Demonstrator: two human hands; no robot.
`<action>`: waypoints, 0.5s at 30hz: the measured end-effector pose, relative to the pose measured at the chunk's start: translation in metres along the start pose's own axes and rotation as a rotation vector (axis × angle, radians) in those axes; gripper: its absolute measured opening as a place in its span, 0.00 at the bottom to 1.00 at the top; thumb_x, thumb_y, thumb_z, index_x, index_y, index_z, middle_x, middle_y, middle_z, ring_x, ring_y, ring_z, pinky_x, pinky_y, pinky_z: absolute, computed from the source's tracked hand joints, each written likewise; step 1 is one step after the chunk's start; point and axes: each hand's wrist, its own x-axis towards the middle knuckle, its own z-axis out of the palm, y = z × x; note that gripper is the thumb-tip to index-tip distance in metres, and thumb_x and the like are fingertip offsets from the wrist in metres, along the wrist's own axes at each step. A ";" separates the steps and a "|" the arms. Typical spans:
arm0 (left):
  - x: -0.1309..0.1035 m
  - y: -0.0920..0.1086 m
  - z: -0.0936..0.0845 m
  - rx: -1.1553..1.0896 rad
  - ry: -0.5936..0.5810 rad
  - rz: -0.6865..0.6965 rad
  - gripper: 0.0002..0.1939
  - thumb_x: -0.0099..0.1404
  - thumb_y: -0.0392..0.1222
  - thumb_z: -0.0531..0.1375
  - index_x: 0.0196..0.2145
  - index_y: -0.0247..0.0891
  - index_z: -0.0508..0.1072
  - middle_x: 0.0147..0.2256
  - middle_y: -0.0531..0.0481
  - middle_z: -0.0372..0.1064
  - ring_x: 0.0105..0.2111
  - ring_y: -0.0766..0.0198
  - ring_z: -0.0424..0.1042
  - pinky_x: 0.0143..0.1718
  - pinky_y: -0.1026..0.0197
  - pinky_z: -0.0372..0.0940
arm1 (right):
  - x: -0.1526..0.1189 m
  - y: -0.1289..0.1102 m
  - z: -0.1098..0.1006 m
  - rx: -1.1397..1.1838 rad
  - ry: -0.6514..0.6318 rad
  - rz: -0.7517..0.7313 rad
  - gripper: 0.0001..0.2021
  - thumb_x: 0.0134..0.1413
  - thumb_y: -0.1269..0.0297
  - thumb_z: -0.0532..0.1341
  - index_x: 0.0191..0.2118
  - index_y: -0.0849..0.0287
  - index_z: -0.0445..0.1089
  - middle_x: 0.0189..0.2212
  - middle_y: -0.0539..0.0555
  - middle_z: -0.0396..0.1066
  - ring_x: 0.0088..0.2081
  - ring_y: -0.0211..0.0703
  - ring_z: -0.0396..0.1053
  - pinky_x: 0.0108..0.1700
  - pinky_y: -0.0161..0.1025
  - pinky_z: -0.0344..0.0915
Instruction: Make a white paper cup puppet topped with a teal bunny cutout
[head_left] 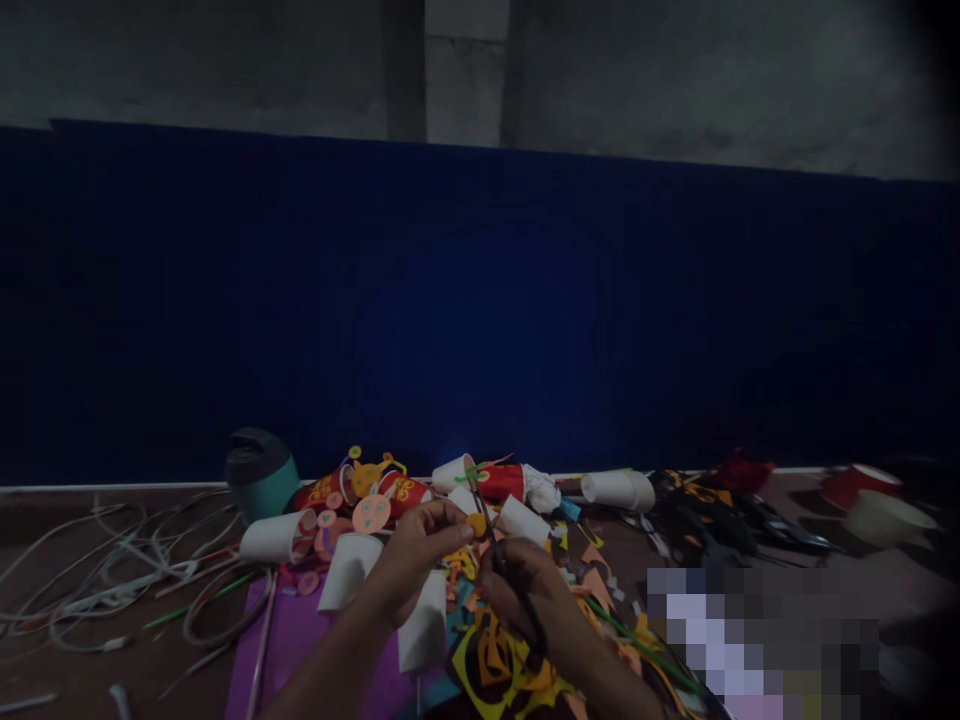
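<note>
My left hand (427, 548) pinches a small round orange paper piece (477, 523) between thumb and fingertips. Fingers of my right hand (529, 590) are wrapped round dark-handled scissors (534, 625), whose blades point up and away, close beside the orange piece. Below both hands lies a heap of yellow and orange paper scraps (487, 660). White paper cups (424, 620) lie or stand near my left wrist, one over a purple sheet (300, 650). Just beyond my hands are a pink paper face (371, 512) and red cups (405, 490).
A teal and grey container (261, 475) stands at the back left beside tangled white cables (127, 560). White cups (619, 490) and a red bowl (862, 484) lie toward the right. Behind the table rises a dark blue panel (480, 300). The lower right is pixelated.
</note>
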 end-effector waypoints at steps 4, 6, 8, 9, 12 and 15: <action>0.000 0.006 0.000 0.008 -0.011 -0.036 0.10 0.48 0.41 0.68 0.24 0.35 0.70 0.24 0.52 0.70 0.26 0.68 0.65 0.30 0.65 0.56 | 0.000 0.004 -0.003 -0.036 -0.016 -0.014 0.12 0.46 0.57 0.64 0.25 0.59 0.64 0.16 0.43 0.55 0.17 0.31 0.51 0.19 0.30 0.48; -0.001 0.009 0.000 0.017 0.011 -0.046 0.10 0.46 0.40 0.69 0.24 0.35 0.71 0.24 0.52 0.70 0.26 0.67 0.65 0.30 0.65 0.57 | 0.000 0.002 -0.004 -0.040 -0.035 -0.008 0.12 0.47 0.56 0.64 0.25 0.59 0.64 0.16 0.43 0.56 0.17 0.30 0.50 0.19 0.30 0.47; -0.002 0.012 0.000 0.022 0.035 -0.052 0.10 0.45 0.38 0.69 0.23 0.35 0.71 0.24 0.52 0.69 0.26 0.67 0.65 0.31 0.65 0.57 | 0.001 0.000 -0.004 -0.055 -0.049 -0.004 0.13 0.46 0.56 0.64 0.24 0.59 0.64 0.15 0.43 0.56 0.17 0.30 0.50 0.19 0.30 0.47; -0.002 0.013 0.000 0.019 0.036 -0.056 0.10 0.45 0.38 0.69 0.23 0.35 0.71 0.24 0.52 0.70 0.26 0.67 0.66 0.31 0.65 0.58 | 0.001 -0.002 -0.004 -0.058 -0.050 -0.003 0.13 0.45 0.56 0.65 0.24 0.59 0.64 0.15 0.43 0.55 0.16 0.30 0.50 0.18 0.30 0.47; -0.002 0.013 -0.001 0.004 0.012 -0.062 0.09 0.45 0.38 0.68 0.23 0.35 0.71 0.24 0.51 0.71 0.26 0.67 0.67 0.31 0.65 0.58 | 0.001 -0.005 -0.003 -0.047 -0.048 -0.014 0.15 0.42 0.54 0.67 0.22 0.59 0.64 0.15 0.44 0.57 0.16 0.30 0.51 0.18 0.30 0.48; -0.001 0.012 -0.003 -0.001 -0.010 -0.067 0.09 0.45 0.37 0.68 0.22 0.35 0.71 0.24 0.51 0.72 0.27 0.67 0.67 0.32 0.65 0.59 | 0.001 -0.006 -0.003 -0.068 -0.024 -0.051 0.15 0.41 0.53 0.67 0.21 0.59 0.66 0.16 0.45 0.59 0.17 0.32 0.53 0.19 0.30 0.50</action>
